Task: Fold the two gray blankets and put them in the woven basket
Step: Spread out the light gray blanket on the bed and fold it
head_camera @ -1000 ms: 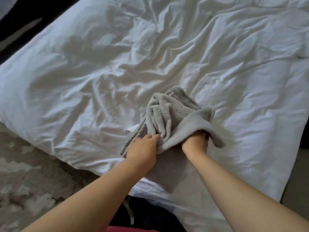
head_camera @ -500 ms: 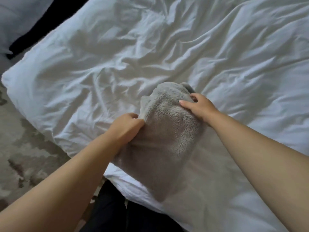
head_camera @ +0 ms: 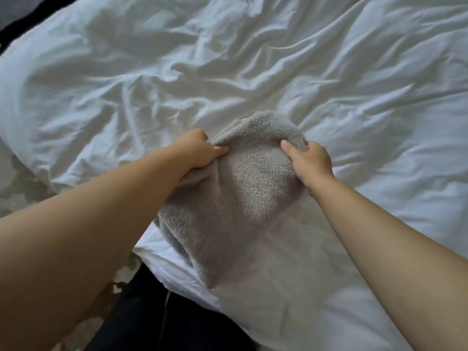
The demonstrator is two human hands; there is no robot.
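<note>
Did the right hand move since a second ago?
Yes. The right hand went farther up the white duvet, away from its near edge, and now grips the top of the gray blanket.

A white duvet (head_camera: pixel 278 72) fills most of the view, its cloth heavily creased, with long folds running across it and soft shadows in the hollows. Its near corner hangs toward the bottom of the picture. To the left of the duvet lies a rug (head_camera: pixel 17 188) mottled in beige and brown, and more of the same pattern shows below the duvet's near edge. Below that near corner are dark trousers (head_camera: pixel 141 320), seen from above. Beyond the duvet's far left edge runs a dark band (head_camera: pixel 30 24), and past it, in the corner, a blurred gray patch (head_camera: pixel 12 6).
</note>
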